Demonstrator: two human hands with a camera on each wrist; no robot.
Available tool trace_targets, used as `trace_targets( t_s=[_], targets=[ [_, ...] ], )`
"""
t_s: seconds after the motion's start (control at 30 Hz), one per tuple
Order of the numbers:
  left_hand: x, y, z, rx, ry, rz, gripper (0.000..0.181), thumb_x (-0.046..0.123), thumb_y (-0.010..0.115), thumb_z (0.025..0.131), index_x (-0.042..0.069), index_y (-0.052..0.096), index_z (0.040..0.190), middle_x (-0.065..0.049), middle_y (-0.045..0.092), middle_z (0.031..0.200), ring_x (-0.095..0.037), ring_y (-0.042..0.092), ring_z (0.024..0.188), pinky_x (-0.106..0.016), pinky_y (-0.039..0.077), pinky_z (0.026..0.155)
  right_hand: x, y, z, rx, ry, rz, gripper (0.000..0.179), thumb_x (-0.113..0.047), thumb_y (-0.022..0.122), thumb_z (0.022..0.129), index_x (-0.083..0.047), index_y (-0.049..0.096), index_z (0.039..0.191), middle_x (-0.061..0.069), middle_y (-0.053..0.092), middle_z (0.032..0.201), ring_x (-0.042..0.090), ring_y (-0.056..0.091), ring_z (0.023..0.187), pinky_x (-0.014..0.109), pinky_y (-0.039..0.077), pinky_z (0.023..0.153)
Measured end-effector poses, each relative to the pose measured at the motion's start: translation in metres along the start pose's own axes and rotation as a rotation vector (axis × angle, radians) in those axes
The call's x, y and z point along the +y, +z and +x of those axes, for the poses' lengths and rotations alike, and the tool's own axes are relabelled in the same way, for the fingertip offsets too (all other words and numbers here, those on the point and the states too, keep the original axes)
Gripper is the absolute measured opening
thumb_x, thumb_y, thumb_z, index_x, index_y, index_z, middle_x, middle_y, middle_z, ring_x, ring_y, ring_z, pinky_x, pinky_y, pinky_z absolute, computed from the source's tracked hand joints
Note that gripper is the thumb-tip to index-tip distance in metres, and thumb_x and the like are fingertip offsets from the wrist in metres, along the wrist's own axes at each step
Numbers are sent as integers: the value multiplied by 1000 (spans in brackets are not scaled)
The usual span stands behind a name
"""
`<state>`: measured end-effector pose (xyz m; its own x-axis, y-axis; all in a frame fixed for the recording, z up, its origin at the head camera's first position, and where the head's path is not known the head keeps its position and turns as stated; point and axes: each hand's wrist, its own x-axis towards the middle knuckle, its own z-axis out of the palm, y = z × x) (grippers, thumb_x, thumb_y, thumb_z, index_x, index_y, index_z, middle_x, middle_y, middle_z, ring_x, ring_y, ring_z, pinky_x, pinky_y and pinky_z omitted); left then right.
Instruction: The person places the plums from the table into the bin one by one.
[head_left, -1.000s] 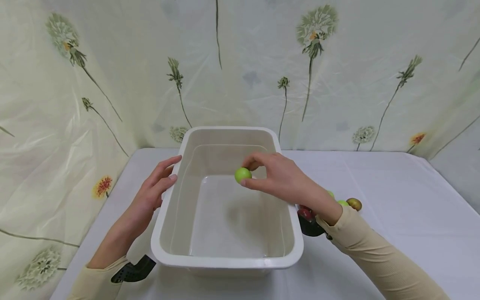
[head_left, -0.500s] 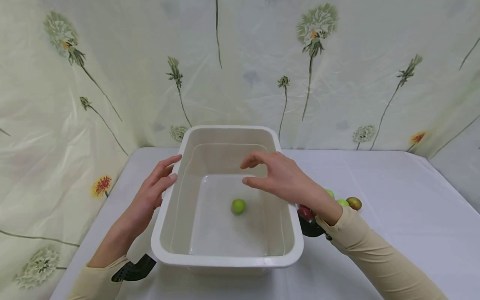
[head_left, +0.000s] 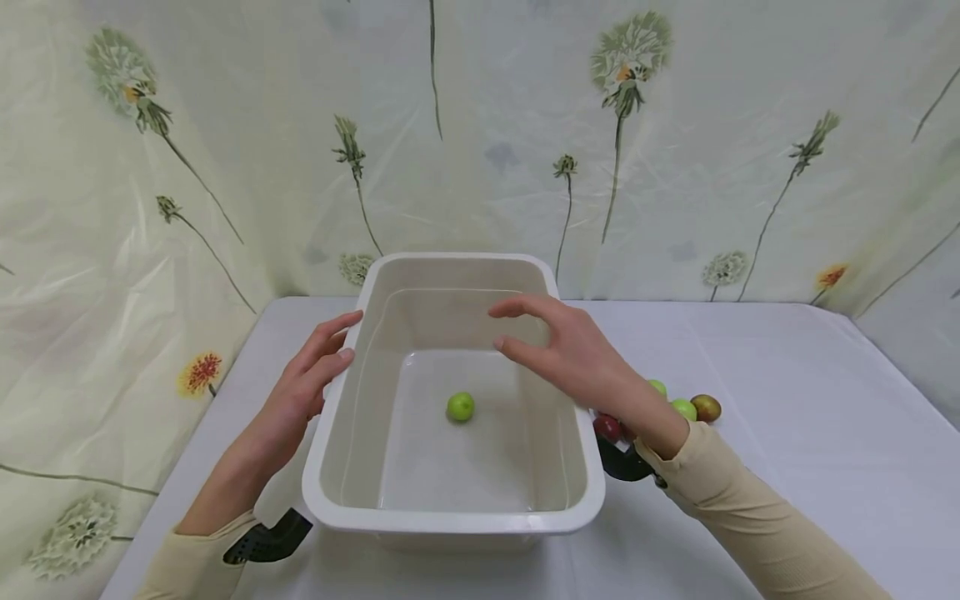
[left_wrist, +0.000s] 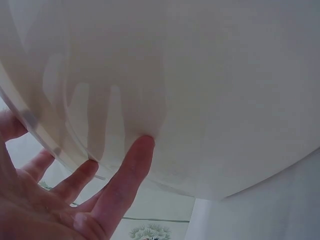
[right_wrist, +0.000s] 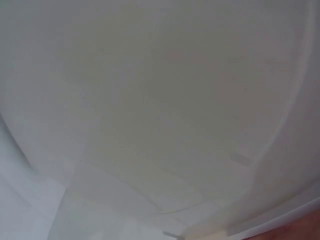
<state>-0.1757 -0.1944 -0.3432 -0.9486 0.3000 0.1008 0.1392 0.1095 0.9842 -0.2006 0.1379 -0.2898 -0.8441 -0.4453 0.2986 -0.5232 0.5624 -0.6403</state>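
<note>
A white plastic tub [head_left: 450,522] stands on the table with a small round green fruit [head_left: 461,407] on its floor. Above the tub's right half hovers my right hand [head_left: 573,350], thumb and index finger spread apart with nothing between them. My left hand [head_left: 303,387] touches the tub's left side, fingertips at the rim. The left wrist view shows these fingers [left_wrist: 125,180] fairly straight, one fingertip against the outer wall [left_wrist: 225,90]. In the right wrist view the tub's outer wall [right_wrist: 175,100] fills most of the picture, and only a sliver of hand shows.
Right of the tub, partly behind my right wrist, lie more fruits: a green one [head_left: 684,408], a brownish one [head_left: 706,408] and a dark red one [head_left: 607,428]. A white cloth [head_left: 810,417] covers the table. A flower-printed curtain [head_left: 480,167] hangs behind it.
My right hand has let go of the green fruit, which dropped to the tub's floor and rolled slightly left. The right thumb and index finger have spread wider. My left hand stays put.
</note>
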Motion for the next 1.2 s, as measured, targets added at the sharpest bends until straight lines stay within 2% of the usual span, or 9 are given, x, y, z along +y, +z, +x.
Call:
trace_targets(
  t_s=[0.17, 0.37, 0.47, 0.63, 0.87, 1.2],
  targets=[
    [0, 0, 0, -2, -5, -4, 49, 39, 41, 105, 29, 31, 152, -2, 32, 153, -29, 53, 121, -46, 53, 84, 2, -3, -5, 54, -1, -17, 39, -37, 66, 94, -24, 61, 130, -9, 58, 129, 13, 51, 119, 40, 44, 93],
    [0, 0, 0, -2, -6, -9, 49, 39, 41, 105, 29, 31, 152, -3, 31, 153, -28, 53, 121, -44, 54, 84, 8, -10, -13, 126, -20, -27, 39, -35, 68, 94, -22, 61, 130, -9, 57, 132, 13, 47, 126, 42, 41, 100],
    [1, 0, 0, 1, -6, -10, 49, 39, 41, 105, 29, 31, 152, -3, 32, 153, -27, 54, 120, -44, 54, 84, 13, -14, -17, 136, 3, -6, 41, -35, 67, 94, -23, 60, 132, -8, 55, 135, 14, 45, 130, 47, 41, 102],
    [2, 0, 1, 6, -10, -9, 48, 39, 41, 105, 29, 32, 151, -3, 33, 152, -28, 53, 120, -44, 53, 85, 20, -20, -26, 151, 30, -4, 42, -33, 66, 95, -21, 58, 135, -7, 54, 137, 19, 46, 127, 49, 38, 103],
    [3, 1, 0, 7, -17, -16, 48, 39, 41, 105, 29, 32, 151, -2, 32, 152, -27, 53, 120, -44, 52, 86, 28, -29, -40, 195, 78, -29, 41, -32, 64, 97, -21, 58, 136, -4, 55, 137, 26, 50, 121, 51, 42, 94],
    [1, 0, -1, 0, -8, -8, 49, 40, 40, 105, 30, 31, 152, -2, 31, 153, -28, 52, 122, -45, 52, 87, 40, -41, -61, 231, 189, -81, 43, -38, 62, 97, -22, 56, 137, -3, 52, 140, 29, 49, 121, 53, 44, 90]
  ],
)
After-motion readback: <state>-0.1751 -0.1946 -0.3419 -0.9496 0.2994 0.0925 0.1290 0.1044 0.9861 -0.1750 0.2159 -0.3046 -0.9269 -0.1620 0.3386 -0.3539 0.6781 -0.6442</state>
